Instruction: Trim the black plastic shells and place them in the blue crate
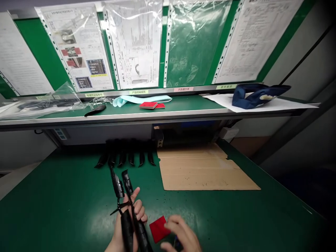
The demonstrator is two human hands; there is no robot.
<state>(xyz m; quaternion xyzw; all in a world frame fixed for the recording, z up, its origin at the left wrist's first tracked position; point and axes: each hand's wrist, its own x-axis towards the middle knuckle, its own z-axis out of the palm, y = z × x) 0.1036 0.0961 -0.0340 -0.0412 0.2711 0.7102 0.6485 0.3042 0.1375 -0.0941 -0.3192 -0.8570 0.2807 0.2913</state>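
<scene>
My left hand (pixel 139 210) is wrapped round a pair of long black molded plastic parts (pixel 127 224), joined by a thin crosspiece and pointing up and away from me. The index finger stretches along them. At the bottom of the view my right hand (pixel 182 232) hovers with its thumb and fingers apart. Its fingertips overlap the edge of a red square pad (pixel 159 229) lying on the table. Beneath that palm shows a small dark blue object (pixel 177 242), mostly hidden, too little of it visible to name.
Several black curved parts (pixel 131 159) stand in a row at the back of the green table (pixel 78 199). Flat cardboard (pixel 204 171) lies back right. Above runs a shelf (pixel 189 105) with red pads (pixel 148 105), a pale blue strip (pixel 141 100), a plastic bag (pixel 52 103) and a navy cloth item (pixel 246 98).
</scene>
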